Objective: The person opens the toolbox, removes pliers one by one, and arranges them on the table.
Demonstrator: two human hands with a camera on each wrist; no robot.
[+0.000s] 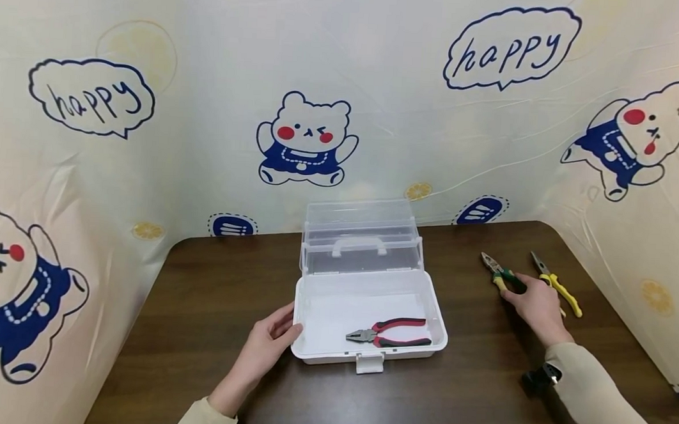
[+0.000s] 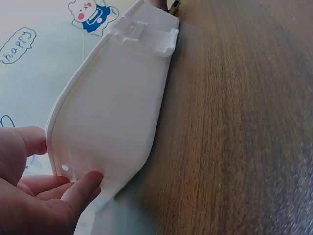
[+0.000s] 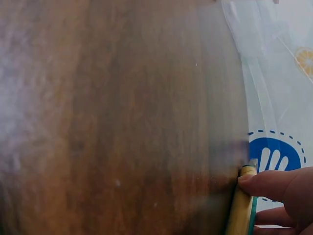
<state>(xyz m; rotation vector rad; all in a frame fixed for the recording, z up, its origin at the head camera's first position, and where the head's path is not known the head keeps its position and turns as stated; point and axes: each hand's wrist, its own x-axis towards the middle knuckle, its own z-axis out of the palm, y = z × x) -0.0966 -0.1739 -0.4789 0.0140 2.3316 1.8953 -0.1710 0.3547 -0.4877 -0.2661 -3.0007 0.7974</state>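
Observation:
My left hand (image 1: 265, 344) holds the left end of a white plastic toolbox (image 1: 334, 359). In the left wrist view, the thumb and fingers take the box wall (image 2: 107, 107) between them at its corner. Inside the box lie combination pliers (image 1: 371, 335) with red and black handles, jaws pointing left. At the right of the table, my right hand (image 1: 537, 309) grips pliers (image 1: 493, 266) with green and yellow handles, their jaws pointing away from me. The right wrist view shows the thumb on a yellow handle (image 3: 239, 210); the other fingers are partly hidden.
The toolbox's clear lid (image 1: 361, 239) stands raised at the back, and a white latch (image 1: 369, 363) hangs at the front. Long-nose pliers (image 1: 546, 272) with yellow handles lie right of my right hand. A printed curtain (image 1: 205, 134) surrounds the brown table (image 1: 215, 282).

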